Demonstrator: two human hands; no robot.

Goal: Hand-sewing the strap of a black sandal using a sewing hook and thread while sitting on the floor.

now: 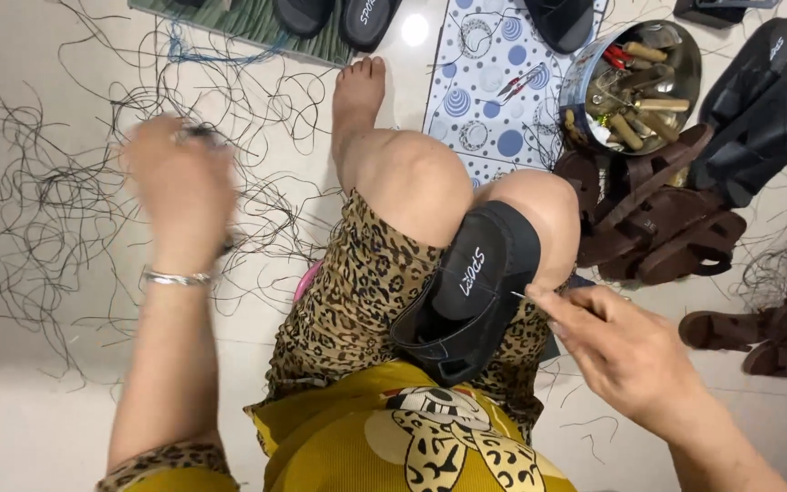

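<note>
The black foam slide sandal (466, 292) sits wedged between the bent knees, strap up, likely so both hands stay free. The right hand (626, 351) pinches a thin metal needle (526, 296) between closed fingertips just beside the strap. The left hand (179, 182) is raised and blurred; I cannot tell its grip. Loose black thread (38, 191) litters the pale tiled floor (11, 401); a round tin of wooden-handled tools (635, 87) and brown sandals (658, 228) wait nearby.

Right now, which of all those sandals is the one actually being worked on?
The black sandal clamped between the knees, beside the right hand. The other black ones and the brown sandals just lie on the floor, away from both hands.
</note>
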